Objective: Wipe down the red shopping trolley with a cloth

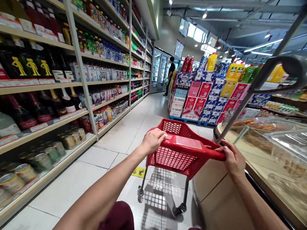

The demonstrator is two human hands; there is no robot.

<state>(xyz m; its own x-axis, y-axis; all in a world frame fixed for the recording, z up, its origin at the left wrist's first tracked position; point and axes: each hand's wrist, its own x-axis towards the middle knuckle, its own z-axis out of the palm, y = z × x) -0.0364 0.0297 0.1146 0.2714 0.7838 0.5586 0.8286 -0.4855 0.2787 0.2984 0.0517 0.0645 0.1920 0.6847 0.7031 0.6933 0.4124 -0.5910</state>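
Note:
A red plastic shopping cart (175, 158) stands on the tiled floor right in front of me, its basket wall pierced with a grid of holes. My left hand (153, 140) is closed over the left end of the cart's handle (188, 142). At the handle's right end, my right hand (232, 157) wraps round the bar, thumb on top. A clear label panel sits on the handle between the hands. Only the upper part of the basket's inside shows, so I cannot tell what it holds. Two grey-legged casters show below.
Shelves of bottles and cans (103, 80) line the left side. A curved display counter (216, 195) with clear covers stands close on the right. Ahead are stacked drink cartons (196, 100) on a blue pallet, a person in black (171, 74) and glass-door coolers (158, 70).

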